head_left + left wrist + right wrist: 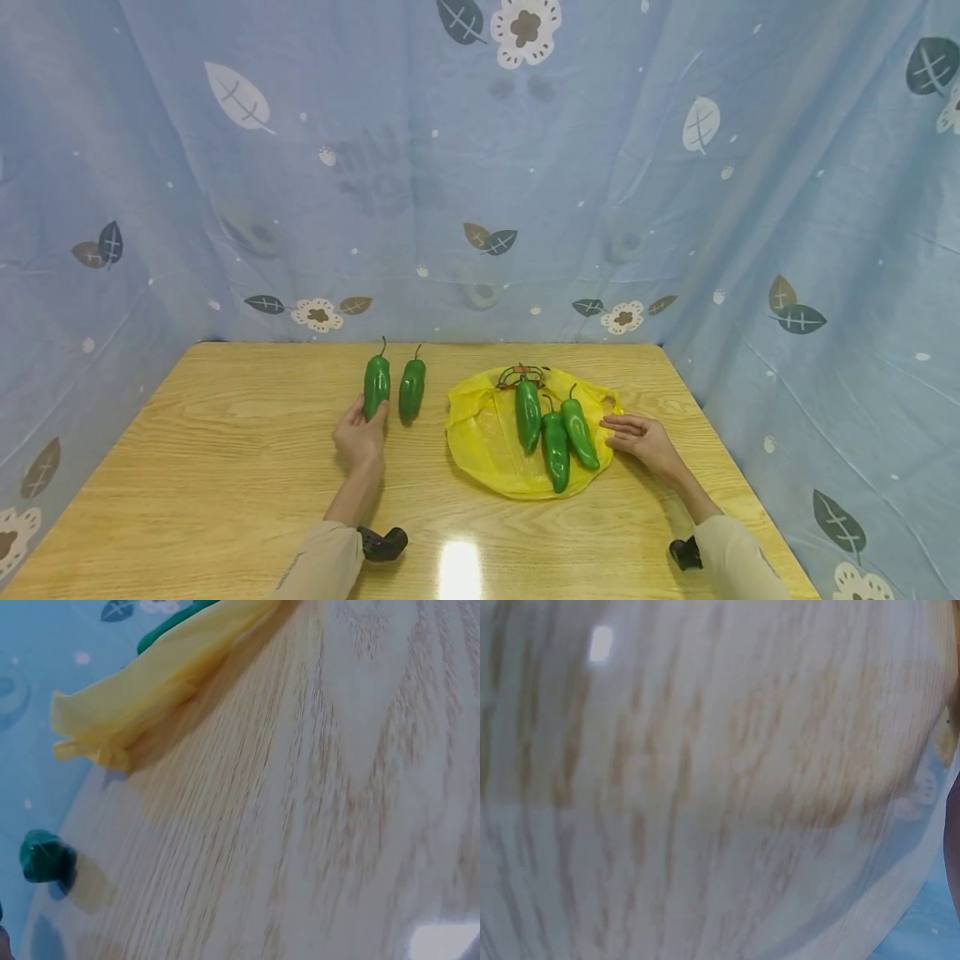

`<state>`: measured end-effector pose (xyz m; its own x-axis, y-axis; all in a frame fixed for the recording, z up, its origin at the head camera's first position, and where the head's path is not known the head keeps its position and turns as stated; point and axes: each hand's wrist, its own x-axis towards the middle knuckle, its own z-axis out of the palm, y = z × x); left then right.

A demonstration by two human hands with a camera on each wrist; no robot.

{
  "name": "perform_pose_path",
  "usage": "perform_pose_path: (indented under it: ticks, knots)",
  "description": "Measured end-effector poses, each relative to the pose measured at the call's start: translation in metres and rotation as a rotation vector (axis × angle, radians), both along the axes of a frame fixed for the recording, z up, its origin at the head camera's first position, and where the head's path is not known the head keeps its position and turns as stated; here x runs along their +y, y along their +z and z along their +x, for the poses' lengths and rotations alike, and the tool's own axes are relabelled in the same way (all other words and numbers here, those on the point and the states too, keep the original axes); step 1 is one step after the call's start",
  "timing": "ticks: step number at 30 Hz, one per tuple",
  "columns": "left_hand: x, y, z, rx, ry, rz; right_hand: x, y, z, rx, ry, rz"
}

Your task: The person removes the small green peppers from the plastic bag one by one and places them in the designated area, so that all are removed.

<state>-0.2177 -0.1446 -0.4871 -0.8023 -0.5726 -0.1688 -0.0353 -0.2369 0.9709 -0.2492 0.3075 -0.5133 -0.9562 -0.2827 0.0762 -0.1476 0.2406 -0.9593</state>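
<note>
My left hand (363, 433) grips the lower end of a glossy green chili pepper (377, 386), whose stem points to the back. Just right of it a second green pepper (412, 388) lies on the table. Across from them a yellow plastic bag (480, 433) is spread flat, bearing three green peppers with their stems toward the back. At the bag's right edge rests my right hand (647, 442), its fingers extended and touching the plastic. In the left wrist view the bag (150, 705) and a pepper (43, 856) show, the hand barely at the edge.
The wooden table (225, 467) ends at a blue patterned curtain (420, 183), which hangs behind it and along both sides. Black wrist devices (384, 543) sit at both cuffs. Mostly blurred tabletop (705, 750) fills the right wrist view.
</note>
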Motion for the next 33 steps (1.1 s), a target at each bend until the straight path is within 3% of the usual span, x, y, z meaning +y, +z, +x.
perform_pose_path:
  ticks: [18, 29, 33]
  knots:
    - [0.003, -0.01, -0.012, -0.06, 0.014, -0.047, -0.001, 0.001, 0.001, -0.008, -0.017, -0.003]
    - [0.009, -0.019, -0.021, -0.048, 0.088, -0.049, -0.001, 0.002, 0.002, -0.011, -0.009, 0.007]
    - [0.011, -0.022, -0.024, -0.043, 0.106, -0.1, -0.001, 0.003, 0.002, -0.01, -0.005, -0.001]
